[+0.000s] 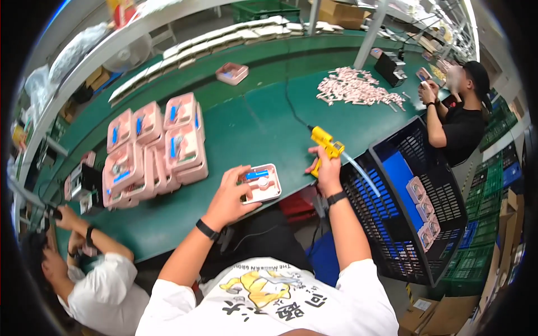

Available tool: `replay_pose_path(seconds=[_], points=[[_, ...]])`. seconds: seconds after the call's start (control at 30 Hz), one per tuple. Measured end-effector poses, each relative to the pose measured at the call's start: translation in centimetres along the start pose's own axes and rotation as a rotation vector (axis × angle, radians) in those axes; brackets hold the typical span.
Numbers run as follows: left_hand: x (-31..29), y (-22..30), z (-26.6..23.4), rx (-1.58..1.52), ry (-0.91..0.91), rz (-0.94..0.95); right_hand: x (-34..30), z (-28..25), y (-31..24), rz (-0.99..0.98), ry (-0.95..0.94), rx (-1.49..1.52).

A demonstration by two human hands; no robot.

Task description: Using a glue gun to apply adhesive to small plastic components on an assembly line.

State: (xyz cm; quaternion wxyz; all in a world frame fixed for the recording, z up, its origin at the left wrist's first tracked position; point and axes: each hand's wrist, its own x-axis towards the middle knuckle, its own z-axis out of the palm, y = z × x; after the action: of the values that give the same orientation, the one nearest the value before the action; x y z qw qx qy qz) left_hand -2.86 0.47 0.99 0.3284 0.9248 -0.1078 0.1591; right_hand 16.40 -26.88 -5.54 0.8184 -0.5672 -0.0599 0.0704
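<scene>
My left hand (228, 195) has its fingers curved round a small pale pink plastic housing (271, 195) at the table's near edge. A blue part (258, 175) and a round white part (263, 182) sit inside it. To the right, my right hand (328, 168) grips a yellow hot glue gun (325, 140) by its handle, above the table edge. A pale translucent glue stick (363, 175) sticks out of the gun's back toward the dark crate. The black cord runs from the gun toward the far side. The gun and the housing are apart.
Stacked pink trays (188, 140) with blue parts stand left. Farther off are a single pink tray (232, 73) and a heap of small pink pieces (353, 87). A dark crate (386, 224) holding several pink units stands right. Co-workers sit at both sides.
</scene>
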Motion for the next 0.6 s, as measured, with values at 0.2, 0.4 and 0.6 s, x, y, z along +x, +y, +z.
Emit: replay_pose_path(seconds=[0.2,0.4,0.6], points=[[-2.5,0.3,-2.9,-0.119,0.08,-0.086,0.8,0.4,-0.5,-0.048,-0.018,-0.095],[0.2,-0.9,-2.3,0.153,0.032,-0.225,0.4,0.7,-1.0,-0.019,-0.014,-0.122],[1.6,-1.1,-2.4,0.203,-0.013,-0.277,0.2,0.1,-1.1,0.002,-0.016,-0.126]])
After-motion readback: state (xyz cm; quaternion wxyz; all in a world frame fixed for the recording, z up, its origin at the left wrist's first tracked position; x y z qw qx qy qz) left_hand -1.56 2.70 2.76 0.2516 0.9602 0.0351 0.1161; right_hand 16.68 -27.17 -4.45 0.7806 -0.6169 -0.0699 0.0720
